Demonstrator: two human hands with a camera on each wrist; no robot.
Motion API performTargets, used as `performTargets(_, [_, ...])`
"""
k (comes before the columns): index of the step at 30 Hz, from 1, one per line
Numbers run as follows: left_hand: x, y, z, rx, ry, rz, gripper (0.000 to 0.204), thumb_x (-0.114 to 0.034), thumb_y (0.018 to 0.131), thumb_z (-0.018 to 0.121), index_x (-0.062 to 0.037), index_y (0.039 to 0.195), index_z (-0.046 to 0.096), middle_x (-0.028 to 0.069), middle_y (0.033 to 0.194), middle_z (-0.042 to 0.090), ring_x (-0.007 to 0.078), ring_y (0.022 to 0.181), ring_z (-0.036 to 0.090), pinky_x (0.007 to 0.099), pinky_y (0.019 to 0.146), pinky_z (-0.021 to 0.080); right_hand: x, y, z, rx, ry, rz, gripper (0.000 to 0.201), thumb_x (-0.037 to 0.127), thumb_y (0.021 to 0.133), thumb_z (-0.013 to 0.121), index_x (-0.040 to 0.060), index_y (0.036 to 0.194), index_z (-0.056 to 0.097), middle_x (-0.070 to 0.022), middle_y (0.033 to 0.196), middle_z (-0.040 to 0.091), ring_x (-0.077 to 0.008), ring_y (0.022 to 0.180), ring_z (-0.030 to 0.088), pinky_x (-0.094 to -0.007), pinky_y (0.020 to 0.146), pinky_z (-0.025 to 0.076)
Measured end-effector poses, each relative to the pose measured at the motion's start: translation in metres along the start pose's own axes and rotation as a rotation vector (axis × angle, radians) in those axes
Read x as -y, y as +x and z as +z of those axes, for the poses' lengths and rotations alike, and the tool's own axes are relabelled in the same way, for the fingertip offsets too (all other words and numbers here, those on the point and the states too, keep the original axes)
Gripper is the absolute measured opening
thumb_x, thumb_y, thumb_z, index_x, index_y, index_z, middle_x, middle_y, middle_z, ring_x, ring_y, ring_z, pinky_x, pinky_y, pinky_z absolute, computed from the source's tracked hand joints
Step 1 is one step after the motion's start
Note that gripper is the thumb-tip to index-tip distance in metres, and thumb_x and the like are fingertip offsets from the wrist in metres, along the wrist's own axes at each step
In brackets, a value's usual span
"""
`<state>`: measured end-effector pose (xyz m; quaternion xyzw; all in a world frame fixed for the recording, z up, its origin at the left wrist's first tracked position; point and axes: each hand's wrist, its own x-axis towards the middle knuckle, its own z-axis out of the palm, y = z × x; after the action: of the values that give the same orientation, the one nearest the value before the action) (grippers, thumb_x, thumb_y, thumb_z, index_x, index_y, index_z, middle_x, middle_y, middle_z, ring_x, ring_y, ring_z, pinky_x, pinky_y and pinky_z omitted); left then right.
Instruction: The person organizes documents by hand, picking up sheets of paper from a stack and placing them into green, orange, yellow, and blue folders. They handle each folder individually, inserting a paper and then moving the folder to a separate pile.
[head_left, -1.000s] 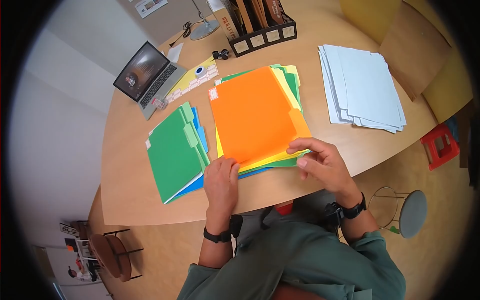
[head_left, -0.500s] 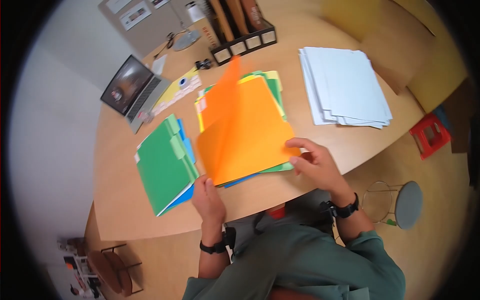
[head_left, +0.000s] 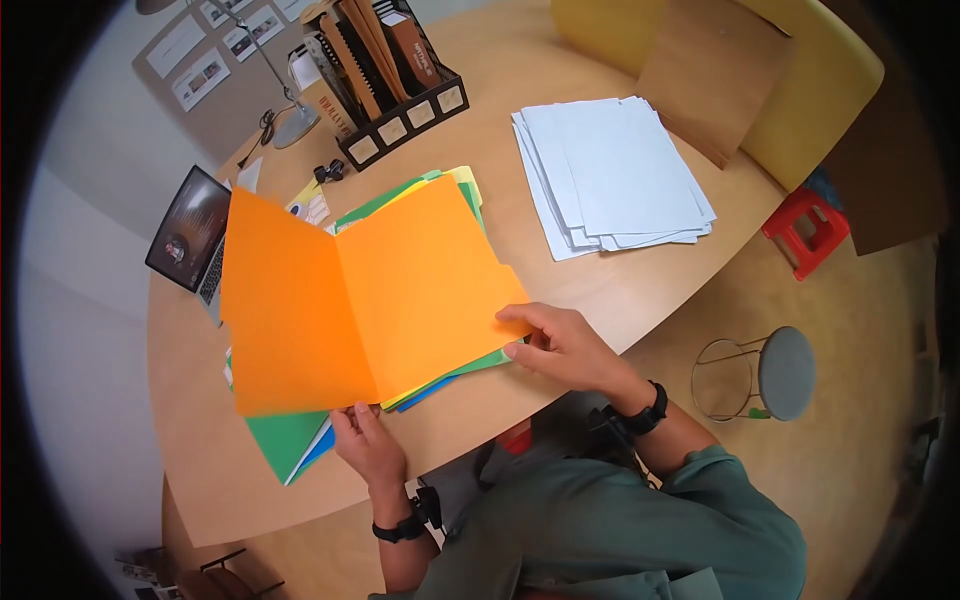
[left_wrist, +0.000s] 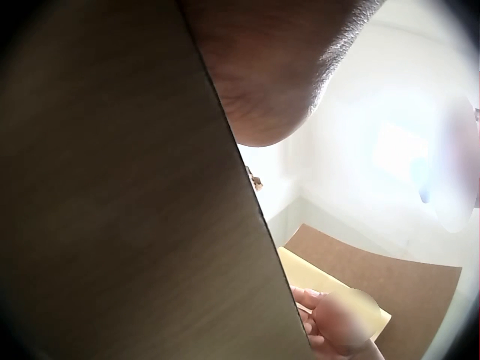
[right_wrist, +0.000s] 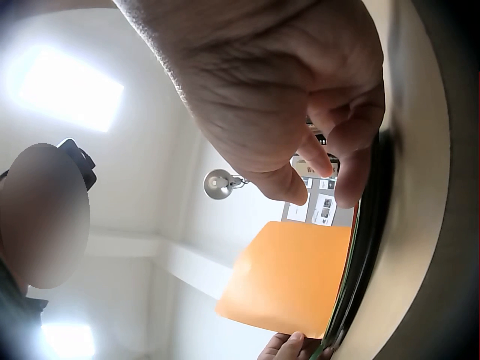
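Observation:
An orange file folder [head_left: 420, 285] lies spread atop a pile of yellow, green and blue folders, its left cover [head_left: 285, 310] raised at a slant. My left hand [head_left: 370, 448] is at the folder's bottom edge near the fold, thumb and fingertips pinching the edge there; in the right wrist view, its thumb overlaps the raised cover [right_wrist: 292, 277]. With thumb and forefinger apart, my right hand [head_left: 565, 345] sits at the folder's right side, the forefinger touching that edge. Partly hidden under the raised cover is a green folder [head_left: 285, 440] with a blue one.
A stack of white papers [head_left: 640, 180] rests to the right. Behind the folders stand a black file holder [head_left: 405, 125] with books and a desk lamp [head_left: 298, 125]. An open laptop [head_left: 190, 235] is at the left, partly covered by the raised cover. A red stool [head_left: 805, 235] stands beyond the table's right edge.
The orange folder's front cover has swung up and left, showing its inside. My left hand has shifted down along the folder's bottom edge. The right hand stays by the right side; the head view has turned right.

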<state>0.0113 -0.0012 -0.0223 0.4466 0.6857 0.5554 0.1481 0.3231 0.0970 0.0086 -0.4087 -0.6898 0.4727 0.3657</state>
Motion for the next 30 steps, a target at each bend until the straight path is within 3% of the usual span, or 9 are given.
performTargets(9, [0.001,0.000,-0.001,-0.018,-0.088,-0.047,0.010,-0.008,0.114,0.056,0.0002,0.112,0.062,0.0032,0.090,0.062,0.0100,0.082,0.057,0.0269,0.077,0.049,0.002,-0.003,-0.011,-0.035,0.011,-0.010,0.042,0.015,0.103,0.077,-0.0021,0.140,0.069,-0.0095,0.116,0.077,-0.0101,0.079,0.070,-0.0282,0.072,0.056])
performTargets(12, [0.002,-0.001,-0.002,-0.014,-0.062,-0.036,0.012,-0.010,0.116,0.056,-0.0005,0.111,0.061,0.0035,0.095,0.064,0.0096,0.082,0.059,0.0258,0.076,0.050,0.005,-0.005,-0.027,-0.058,0.070,0.080,0.046,0.023,0.100,0.078,-0.0027,0.138,0.070,-0.0135,0.120,0.079,-0.0136,0.081,0.068,-0.0312,0.075,0.056])
performTargets(19, [0.001,-0.001,-0.002,-0.003,-0.065,-0.037,0.012,-0.010,0.116,0.055,-0.0007,0.111,0.061,0.0032,0.095,0.064,0.0091,0.082,0.058,0.0258,0.077,0.050,-0.006,-0.009,-0.068,-0.161,-0.023,0.084,0.043,0.022,0.101,0.080,-0.0014,0.136,0.072,-0.0102,0.117,0.079,-0.0109,0.080,0.068,-0.0285,0.074,0.056])
performTargets(30, [0.003,-0.001,-0.003,0.019,-0.066,-0.025,0.011,-0.008,0.116,0.054,-0.0003,0.112,0.061,0.0030,0.096,0.062,0.0099,0.084,0.055,0.0267,0.078,0.048,-0.044,-0.003,-0.096,-0.277,0.143,0.177,0.027,0.020,0.105,0.077,-0.0002,0.122,0.073,-0.0015,0.103,0.074,-0.0076,0.081,0.068,-0.0275,0.070,0.057])
